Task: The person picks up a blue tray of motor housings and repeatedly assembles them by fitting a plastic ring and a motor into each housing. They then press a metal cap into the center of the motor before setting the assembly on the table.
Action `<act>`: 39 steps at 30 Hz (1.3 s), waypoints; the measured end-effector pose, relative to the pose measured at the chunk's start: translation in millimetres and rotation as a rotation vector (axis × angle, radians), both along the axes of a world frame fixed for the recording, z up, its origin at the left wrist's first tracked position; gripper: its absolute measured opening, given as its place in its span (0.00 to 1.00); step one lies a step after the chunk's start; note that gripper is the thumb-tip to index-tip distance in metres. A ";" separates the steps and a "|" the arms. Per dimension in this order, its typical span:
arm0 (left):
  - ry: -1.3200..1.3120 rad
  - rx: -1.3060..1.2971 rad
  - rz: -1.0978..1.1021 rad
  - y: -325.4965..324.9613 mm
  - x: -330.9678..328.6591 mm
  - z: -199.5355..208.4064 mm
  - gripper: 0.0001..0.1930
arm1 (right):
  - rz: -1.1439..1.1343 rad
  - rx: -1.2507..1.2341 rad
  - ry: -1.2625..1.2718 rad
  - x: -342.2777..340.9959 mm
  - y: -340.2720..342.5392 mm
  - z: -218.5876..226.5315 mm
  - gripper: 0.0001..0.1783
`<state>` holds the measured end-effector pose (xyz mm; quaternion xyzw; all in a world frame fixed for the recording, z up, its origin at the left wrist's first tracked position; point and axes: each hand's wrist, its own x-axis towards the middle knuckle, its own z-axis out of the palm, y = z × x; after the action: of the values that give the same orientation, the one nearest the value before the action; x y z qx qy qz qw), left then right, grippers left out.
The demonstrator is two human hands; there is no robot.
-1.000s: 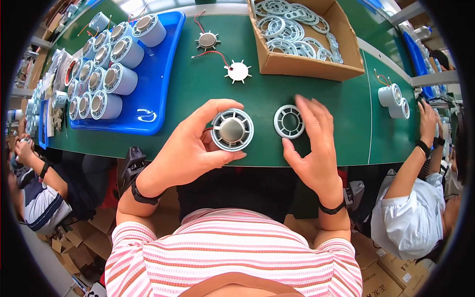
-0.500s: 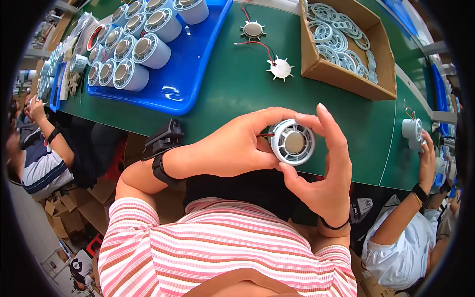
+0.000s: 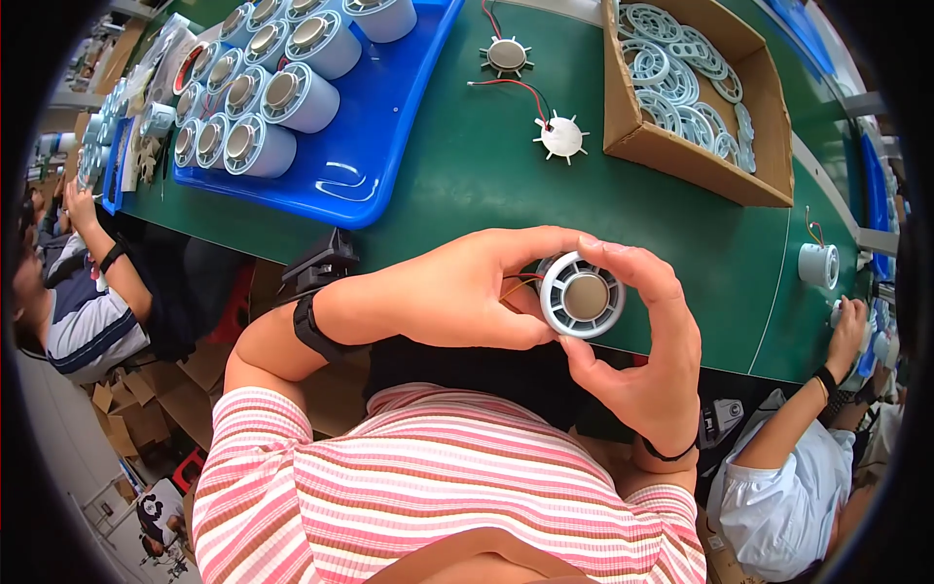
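On our left, pale blue cups [image 3: 261, 148] sit in a blue tray [image 3: 341, 180] on the green worktop [image 3: 486, 185]. Next, our left hand [image 3: 467, 292] is wrapped around the side of one round cup [image 3: 587, 296] with a grey middle, near the worktop's front edge. Thin wires [image 3: 519, 280] show by that hand. Our right hand [image 3: 662, 360] pinches the round cup's rim. Farther right, a brown box [image 3: 681, 159] holds pale rings [image 3: 671, 84].

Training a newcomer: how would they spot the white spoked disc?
On the green table, look between the blue tray and the cardboard box. In that gap lies the white spoked disc, lower in view than the grey-centred disc; its own centre is white.
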<state>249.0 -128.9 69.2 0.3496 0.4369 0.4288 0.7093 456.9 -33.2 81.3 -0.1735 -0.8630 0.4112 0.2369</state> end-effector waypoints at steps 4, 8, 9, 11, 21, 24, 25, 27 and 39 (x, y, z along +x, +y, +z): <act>-0.148 -0.225 -0.012 7.2 -8.3 8.7 0.31 | -0.017 0.051 0.017 -3.8 5.5 -4.9 0.40; -0.225 -0.298 0.004 8.8 -11.6 9.2 0.30 | 0.006 0.012 0.018 -1.9 -1.3 -4.9 0.40; -0.240 -0.294 0.002 7.5 -11.8 9.0 0.30 | -0.006 0.007 0.014 -1.3 -2.1 -5.1 0.40; -0.254 -0.282 0.011 5.5 -9.6 5.7 0.29 | -0.019 -0.001 0.023 -4.2 -3.0 -5.6 0.40; 1.504 0.660 0.342 -25.2 -49.8 25.4 0.26 | -0.361 0.484 -0.138 36.6 22.3 -4.3 0.35; 2.021 0.447 0.480 -37.8 -95.6 35.8 0.26 | -0.603 0.497 -0.187 65.6 57.4 -5.9 0.30; 2.013 0.397 0.442 -45.4 -108.6 36.4 0.26 | -0.625 0.511 -0.193 68.8 68.2 -4.6 0.30; 1.978 0.399 0.392 -50.9 -125.7 40.9 0.26 | -0.644 0.629 -0.238 69.4 87.2 9.1 0.28; 1.615 0.381 0.226 -50.6 -133.7 54.4 0.34 | -0.367 0.400 -0.380 -90.7 162.9 29.8 0.14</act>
<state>115.3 -179.5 123.5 0.6172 0.7632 0.1816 0.0600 366.3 129.7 111.1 -0.3498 -0.9096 0.1445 0.1712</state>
